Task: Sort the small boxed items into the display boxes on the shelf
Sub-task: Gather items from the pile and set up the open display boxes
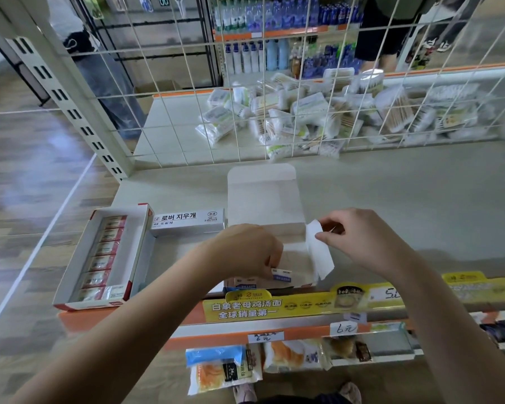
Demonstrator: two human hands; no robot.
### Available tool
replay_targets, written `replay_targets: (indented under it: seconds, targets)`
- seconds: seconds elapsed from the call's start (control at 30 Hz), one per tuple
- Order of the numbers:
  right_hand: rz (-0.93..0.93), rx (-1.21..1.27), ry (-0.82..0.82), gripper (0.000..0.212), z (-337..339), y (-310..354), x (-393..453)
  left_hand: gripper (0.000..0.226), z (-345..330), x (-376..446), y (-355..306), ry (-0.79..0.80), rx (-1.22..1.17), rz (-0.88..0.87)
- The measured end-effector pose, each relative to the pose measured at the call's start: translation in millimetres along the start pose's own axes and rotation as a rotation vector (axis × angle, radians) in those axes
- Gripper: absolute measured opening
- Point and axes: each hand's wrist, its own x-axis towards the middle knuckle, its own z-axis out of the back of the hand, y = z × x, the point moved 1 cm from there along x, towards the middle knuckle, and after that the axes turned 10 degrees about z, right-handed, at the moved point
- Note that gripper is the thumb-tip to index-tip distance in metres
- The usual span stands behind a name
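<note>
A grey shop shelf [391, 199] backed by a wire grid [274, 83] carries two open display boxes near its front edge. At the front left corner, a red-trimmed display box [70, 275] already holds a full row of red-and-white small boxes [105, 255], with a white lid [188, 221] printed in Korean just beside it. At the centre front, a white display box [263, 199] stands with its lid up and looks nearly empty. The right hand [359, 240] pinches that box's side flap [318, 249], while the left hand [245, 252], fingers curled, grips a blue-and-white small boxed item [282, 275] low at the box's front wall. Sorting appears partly done: one box filled, this one barely begun.
</note>
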Motion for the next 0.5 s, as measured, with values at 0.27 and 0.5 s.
replay_targets:
  seconds: [0.27,0.5]
  targets:
    - [-0.009,0.011,0.000,0.020,1,0,-1,0.022,11,14,-9,0.111,-0.080,-0.082]
    - [-0.017,0.013,-0.010,0.019,-2,-2,-2,0.019,9,14,-6,0.203,-0.083,-0.097]
